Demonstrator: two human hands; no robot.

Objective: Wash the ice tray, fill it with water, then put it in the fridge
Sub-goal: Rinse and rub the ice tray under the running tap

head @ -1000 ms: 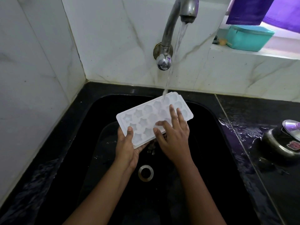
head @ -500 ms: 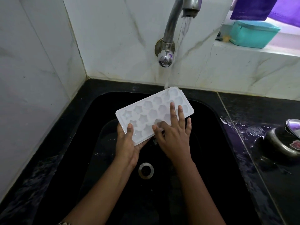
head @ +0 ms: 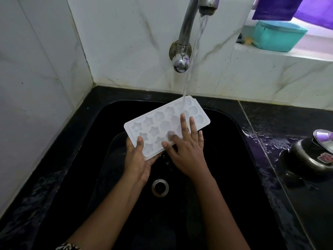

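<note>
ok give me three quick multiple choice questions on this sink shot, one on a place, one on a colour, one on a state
1. Where does the water from the tap hit the ice tray?
A) its far end
B) its near end, by the thumb
C) it misses the tray

2. What colour is the container on the ledge?
A) red
B) teal
C) yellow

3. What is the left hand doing?
A) hanging idle
B) turning the tap
C) gripping the tray's near end

Answers: 1 A, the stream meets the tray's far corner. 2 B, the lidded box is plainly teal. 3 C, its thumb lies on top of the tray's near end, while the right hand lays straight fingers on the moulds.
</note>
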